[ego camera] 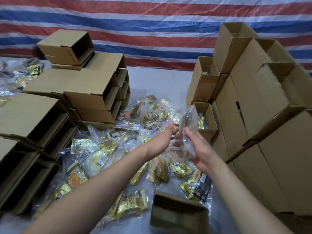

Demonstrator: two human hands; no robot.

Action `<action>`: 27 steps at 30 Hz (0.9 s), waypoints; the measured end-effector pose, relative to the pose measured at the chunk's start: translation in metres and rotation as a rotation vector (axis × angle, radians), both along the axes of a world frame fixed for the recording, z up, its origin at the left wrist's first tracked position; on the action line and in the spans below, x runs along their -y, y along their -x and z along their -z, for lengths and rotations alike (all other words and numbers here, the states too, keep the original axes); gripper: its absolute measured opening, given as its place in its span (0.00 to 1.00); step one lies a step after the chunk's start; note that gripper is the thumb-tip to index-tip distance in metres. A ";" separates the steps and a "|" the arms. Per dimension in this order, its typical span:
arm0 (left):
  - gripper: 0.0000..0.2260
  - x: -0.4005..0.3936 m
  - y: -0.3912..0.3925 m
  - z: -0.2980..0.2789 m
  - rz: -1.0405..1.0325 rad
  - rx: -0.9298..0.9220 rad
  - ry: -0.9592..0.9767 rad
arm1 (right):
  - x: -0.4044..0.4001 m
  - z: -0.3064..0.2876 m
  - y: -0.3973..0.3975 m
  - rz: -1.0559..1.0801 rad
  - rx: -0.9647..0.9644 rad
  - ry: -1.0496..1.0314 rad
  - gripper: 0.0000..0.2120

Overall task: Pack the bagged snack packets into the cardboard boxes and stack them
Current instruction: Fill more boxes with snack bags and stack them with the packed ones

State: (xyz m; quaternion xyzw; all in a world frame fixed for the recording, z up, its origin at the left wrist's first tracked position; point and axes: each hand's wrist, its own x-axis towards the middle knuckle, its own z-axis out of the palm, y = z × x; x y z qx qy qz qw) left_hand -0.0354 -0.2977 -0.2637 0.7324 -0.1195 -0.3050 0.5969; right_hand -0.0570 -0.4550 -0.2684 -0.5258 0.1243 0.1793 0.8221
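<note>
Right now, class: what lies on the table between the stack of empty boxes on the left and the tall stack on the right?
In the head view, a heap of clear-bagged gold snack packets fills that stretch.

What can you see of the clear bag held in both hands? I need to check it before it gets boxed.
The clear bag is crinkled, see-through plastic, held roughly upright above the pile of gold snack packets. The right hand grips its lower edge; the left hand touches its left side. Its top stands before an open cardboard box. Motion blur hides its contents.
</note>
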 end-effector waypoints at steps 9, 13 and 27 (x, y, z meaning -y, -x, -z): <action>0.25 -0.042 0.060 0.107 0.678 0.317 -0.787 | 0.042 0.025 0.025 -0.222 -0.029 -0.005 0.26; 0.16 -0.050 0.056 0.122 0.575 0.254 -0.743 | 0.040 0.044 0.041 -0.509 -0.009 0.274 0.35; 0.17 -0.070 0.041 0.137 0.484 0.313 -0.762 | -0.022 0.119 0.049 -1.347 0.199 1.255 0.21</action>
